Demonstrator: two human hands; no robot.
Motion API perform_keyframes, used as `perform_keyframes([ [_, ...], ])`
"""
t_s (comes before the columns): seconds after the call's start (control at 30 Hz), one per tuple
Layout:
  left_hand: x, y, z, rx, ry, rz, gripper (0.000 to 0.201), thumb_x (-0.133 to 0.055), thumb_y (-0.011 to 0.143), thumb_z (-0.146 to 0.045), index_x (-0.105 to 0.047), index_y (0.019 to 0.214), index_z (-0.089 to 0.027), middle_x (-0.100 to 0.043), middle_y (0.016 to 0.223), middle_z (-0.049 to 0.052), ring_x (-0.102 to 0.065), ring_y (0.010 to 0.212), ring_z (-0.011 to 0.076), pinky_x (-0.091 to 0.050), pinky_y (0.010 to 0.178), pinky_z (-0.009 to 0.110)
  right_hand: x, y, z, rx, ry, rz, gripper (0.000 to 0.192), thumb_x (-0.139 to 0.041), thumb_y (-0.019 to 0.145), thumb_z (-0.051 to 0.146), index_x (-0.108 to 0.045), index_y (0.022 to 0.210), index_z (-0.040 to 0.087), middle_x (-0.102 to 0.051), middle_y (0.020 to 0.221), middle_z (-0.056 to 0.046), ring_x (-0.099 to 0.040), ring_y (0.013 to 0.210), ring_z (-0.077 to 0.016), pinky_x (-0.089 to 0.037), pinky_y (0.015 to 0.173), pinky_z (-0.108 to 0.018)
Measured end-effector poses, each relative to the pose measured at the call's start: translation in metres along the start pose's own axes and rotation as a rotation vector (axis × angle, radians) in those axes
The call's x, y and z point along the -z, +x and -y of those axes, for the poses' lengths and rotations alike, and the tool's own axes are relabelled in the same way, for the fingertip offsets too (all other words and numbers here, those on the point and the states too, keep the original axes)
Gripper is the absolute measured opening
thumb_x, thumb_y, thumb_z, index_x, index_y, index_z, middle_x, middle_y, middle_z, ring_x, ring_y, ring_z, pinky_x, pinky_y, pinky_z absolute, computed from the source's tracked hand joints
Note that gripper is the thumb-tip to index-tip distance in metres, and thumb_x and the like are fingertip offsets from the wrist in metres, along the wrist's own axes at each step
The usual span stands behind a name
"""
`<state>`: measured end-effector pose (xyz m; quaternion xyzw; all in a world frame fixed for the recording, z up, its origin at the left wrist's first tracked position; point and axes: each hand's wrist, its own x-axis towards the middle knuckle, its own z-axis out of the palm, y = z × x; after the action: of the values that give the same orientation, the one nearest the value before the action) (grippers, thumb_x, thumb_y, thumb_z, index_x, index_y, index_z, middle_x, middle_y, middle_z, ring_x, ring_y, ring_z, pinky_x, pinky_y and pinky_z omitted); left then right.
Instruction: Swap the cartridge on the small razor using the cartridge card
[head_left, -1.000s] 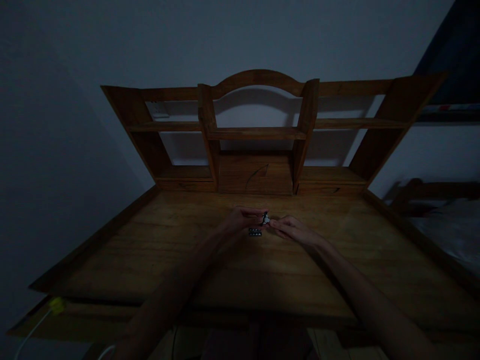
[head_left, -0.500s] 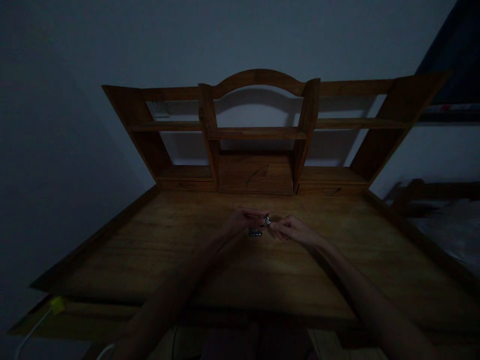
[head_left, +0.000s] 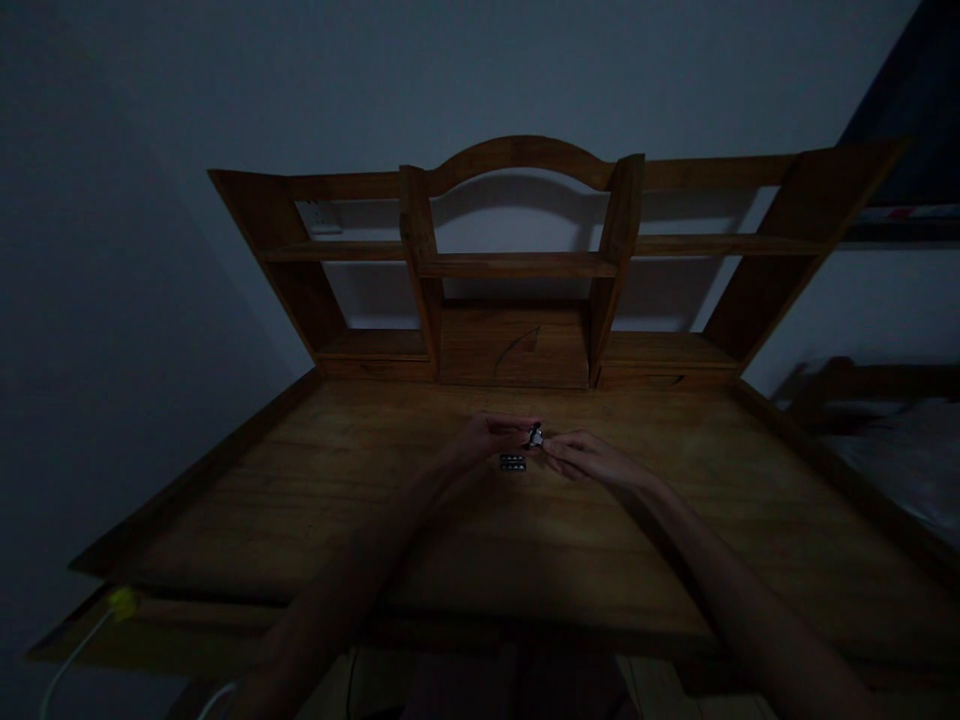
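Between my two hands, above the middle of the desk, is a small shiny dark-and-silver object (head_left: 535,437); the dim light hides its exact kind. My left hand (head_left: 484,437) is closed with its fingertips on the object's left side. From the right, my right hand (head_left: 583,456) pinches the same object's lower right edge. Just below the left fingertips, two short dark strips with a row of pale marks (head_left: 513,464) lie side by side on the wooden desk (head_left: 420,490).
A wooden shelf unit (head_left: 516,265) with compartments and small drawers stands along the desk's back. At the front left, a yellow piece (head_left: 123,602) with a white cable sits near the desk edge. A bed frame (head_left: 862,380) is at the right.
Both hands keep their grip on the small object, which has turned slightly so more of its pale face shows. The whole view has shifted a little.
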<state>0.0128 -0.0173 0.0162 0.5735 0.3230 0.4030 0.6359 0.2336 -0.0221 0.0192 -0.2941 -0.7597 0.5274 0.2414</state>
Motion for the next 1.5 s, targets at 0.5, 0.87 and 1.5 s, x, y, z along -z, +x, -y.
perform_keyframes([
  [0.5, -0.0026, 0.0024, 0.001, -0.025, 0.019, -0.065, 0.054, -0.081, 0.064, -0.038, -0.068, 0.111, -0.015, -0.072, 0.104, 0.011, -0.069, 0.088, 0.0234, -0.052, 0.087, 0.04, -0.0006, 0.0025, -0.0052, -0.038, -0.027, -0.095, 0.055, -0.042, 0.089, 0.063, -0.054, 0.067, 0.014, -0.04, 0.054, 0.004, -0.031, 0.045, -0.007, -0.02, 0.043, -0.022],
  [0.87, -0.0024, 0.0008, -0.0017, -0.045, 0.015, -0.008, 0.055, -0.078, 0.067, -0.039, -0.066, 0.115, -0.015, -0.069, 0.111, 0.012, -0.067, 0.095, 0.0251, -0.051, 0.089, 0.041, -0.0025, 0.0007, -0.0012, -0.015, -0.038, -0.119, 0.054, -0.044, 0.088, 0.062, -0.054, 0.066, 0.015, -0.041, 0.056, 0.003, -0.032, 0.047, -0.0073, -0.02, 0.046, -0.024],
  [1.5, -0.0016, -0.0003, -0.0034, -0.051, 0.045, -0.009, 0.053, -0.075, 0.07, -0.042, -0.066, 0.115, -0.015, -0.069, 0.112, 0.012, -0.066, 0.098, 0.0258, -0.051, 0.089, 0.041, -0.0059, 0.0006, -0.0022, -0.015, -0.096, -0.158, 0.054, -0.041, 0.089, 0.063, -0.047, 0.063, 0.016, -0.034, 0.056, 0.004, -0.031, 0.051, -0.0087, -0.019, 0.048, -0.024],
])
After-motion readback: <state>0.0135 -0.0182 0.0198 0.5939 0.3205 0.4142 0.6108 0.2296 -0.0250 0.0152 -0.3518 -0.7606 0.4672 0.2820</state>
